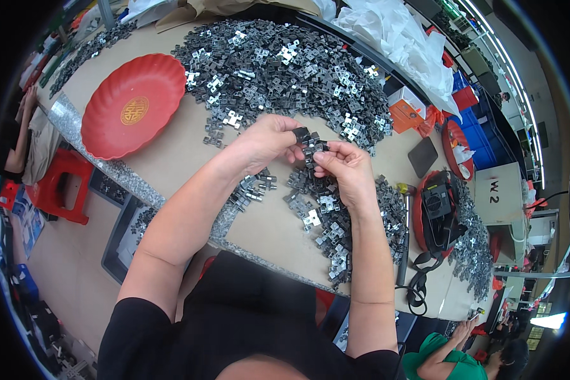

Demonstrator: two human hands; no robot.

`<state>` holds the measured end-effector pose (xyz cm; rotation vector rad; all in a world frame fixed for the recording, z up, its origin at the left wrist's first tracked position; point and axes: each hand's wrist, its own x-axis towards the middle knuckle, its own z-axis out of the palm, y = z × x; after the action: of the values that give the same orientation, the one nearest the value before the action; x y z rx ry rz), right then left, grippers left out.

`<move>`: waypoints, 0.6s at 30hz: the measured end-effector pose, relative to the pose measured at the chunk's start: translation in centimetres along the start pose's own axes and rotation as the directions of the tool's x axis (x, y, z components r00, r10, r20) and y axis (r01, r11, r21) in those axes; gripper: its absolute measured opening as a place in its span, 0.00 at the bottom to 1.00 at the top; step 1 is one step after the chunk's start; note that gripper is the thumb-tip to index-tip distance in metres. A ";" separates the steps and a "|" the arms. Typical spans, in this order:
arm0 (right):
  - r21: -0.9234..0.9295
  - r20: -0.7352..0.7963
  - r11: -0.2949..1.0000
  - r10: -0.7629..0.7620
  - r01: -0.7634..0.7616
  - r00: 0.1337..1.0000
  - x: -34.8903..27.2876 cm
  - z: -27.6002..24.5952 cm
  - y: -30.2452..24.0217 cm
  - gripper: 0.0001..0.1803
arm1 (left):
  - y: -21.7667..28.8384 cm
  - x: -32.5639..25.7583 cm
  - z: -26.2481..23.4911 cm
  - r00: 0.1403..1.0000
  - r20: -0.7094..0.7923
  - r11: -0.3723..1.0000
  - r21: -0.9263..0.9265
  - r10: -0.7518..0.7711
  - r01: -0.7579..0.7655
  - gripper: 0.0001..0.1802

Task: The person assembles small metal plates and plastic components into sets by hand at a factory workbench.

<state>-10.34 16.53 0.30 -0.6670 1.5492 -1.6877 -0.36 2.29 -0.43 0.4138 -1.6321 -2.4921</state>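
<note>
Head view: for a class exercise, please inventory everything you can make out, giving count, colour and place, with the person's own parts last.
Table: 1, beige with speckled edge, centre
Metal parts: too many to count, silver and dark grey, heaped across the table
Scalloped dish: 1, red with gold emblem, table's left
Plastic sheeting: count unclear, white, upper right
Carton: 1, orange and white, right of the largest heap
Flat square: 1, dark, below the carton
Device: 1, black, on a red dish at right
Stool: at least 1, red, floor at left
Background clutter: too small to list
Held piece: count unclear, dark grey, between the hands
Left hand: 1, bare, centre
Right hand: 1, bare, right of centre
</note>
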 end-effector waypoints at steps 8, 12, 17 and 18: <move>0.025 -0.011 0.996 0.089 -0.089 0.996 -0.2 -0.2 -0.5 0.07 | -0.5 -0.2 0.3 0.981 0.125 0.975 0.147 0.150 -0.167 0.11; 0.026 -0.009 0.996 0.083 -0.083 0.996 -0.3 -0.1 -0.4 0.09 | -0.4 -0.4 0.6 0.979 0.096 0.944 0.261 0.180 -0.200 0.11; 0.057 0.012 0.990 0.128 -0.129 0.992 -0.4 -0.3 -0.6 0.08 | -0.1 -0.7 0.8 0.987 0.099 0.950 0.275 0.123 -0.146 0.11; 0.062 0.023 0.987 0.147 -0.149 0.989 -0.4 -0.4 -0.5 0.08 | -0.2 -0.7 0.8 0.986 0.085 0.927 0.338 0.142 -0.162 0.11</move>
<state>-10.52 17.09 0.79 -0.5204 1.4882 -1.6079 0.03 3.28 -0.23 0.2385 -2.0467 -2.1276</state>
